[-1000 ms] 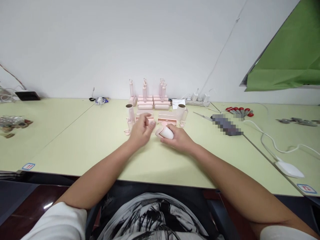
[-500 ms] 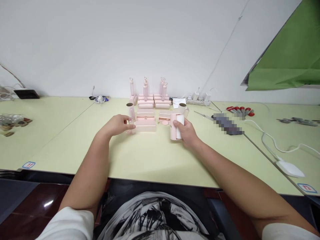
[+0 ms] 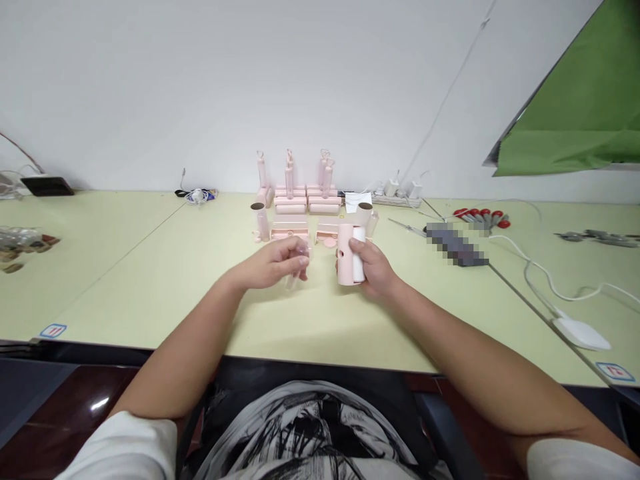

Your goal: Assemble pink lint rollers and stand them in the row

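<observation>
My right hand is wrapped round a pink lint roller head with a white roll seated in its side; a small round hole shows in the pink shell. To the left of it, my left hand has its fingers closed on a clear pinkish plastic piece, whose exact shape is partly hidden by the fingers. The two hands are apart, both above the table. Just behind them lie open pink casings and a small pink disc.
Upright translucent handles and finished-looking pink roller heads stand in rows by the wall. White rolls with cardboard cores flank the casings. To the right lie a blurred dark object, red-capped tools and a white cable.
My left hand has lifted the clear piece and carried it right, towards the roller head. My right hand has turned the roller head slightly, so its hole shows more.
</observation>
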Available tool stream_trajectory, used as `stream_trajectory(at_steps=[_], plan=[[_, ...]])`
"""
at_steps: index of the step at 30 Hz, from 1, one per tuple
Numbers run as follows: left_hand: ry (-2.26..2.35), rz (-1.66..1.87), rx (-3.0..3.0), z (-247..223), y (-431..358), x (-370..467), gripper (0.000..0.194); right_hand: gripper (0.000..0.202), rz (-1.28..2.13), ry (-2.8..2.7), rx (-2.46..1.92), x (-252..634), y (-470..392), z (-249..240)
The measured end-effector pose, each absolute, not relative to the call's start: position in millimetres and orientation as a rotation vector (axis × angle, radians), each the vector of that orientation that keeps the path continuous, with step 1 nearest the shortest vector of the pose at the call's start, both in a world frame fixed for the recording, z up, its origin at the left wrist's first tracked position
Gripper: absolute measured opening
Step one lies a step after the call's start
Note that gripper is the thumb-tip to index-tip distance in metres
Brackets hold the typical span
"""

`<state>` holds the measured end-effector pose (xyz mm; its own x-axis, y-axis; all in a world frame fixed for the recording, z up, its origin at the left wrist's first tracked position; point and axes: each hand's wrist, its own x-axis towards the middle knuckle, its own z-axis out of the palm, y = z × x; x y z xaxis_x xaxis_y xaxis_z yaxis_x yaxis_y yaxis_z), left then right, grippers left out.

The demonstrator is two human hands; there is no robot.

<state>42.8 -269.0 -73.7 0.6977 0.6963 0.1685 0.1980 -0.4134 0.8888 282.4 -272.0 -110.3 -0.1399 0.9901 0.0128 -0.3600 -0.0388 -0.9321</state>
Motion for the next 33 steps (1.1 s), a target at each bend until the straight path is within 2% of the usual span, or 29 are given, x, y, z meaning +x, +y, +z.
stream_trajectory(at_steps=[6,20,33], plan=[[0.762,0.713,2.136,-92.4,-275.2,70.0,0.034,0.045,1.501,-1.036,-0.836,280.9,-274.8,-109.5],[0.815,0.577,2.096,-90.3,-277.3,71.1,0.035,0.05,1.352,-1.249,-0.94,280.0,-276.8,-115.6],[0.888,0.491,2.164,-90.7,-275.5,72.5,0.039,0.043,1.023,-1.554,-0.979,281.4,-274.1,-122.8]])
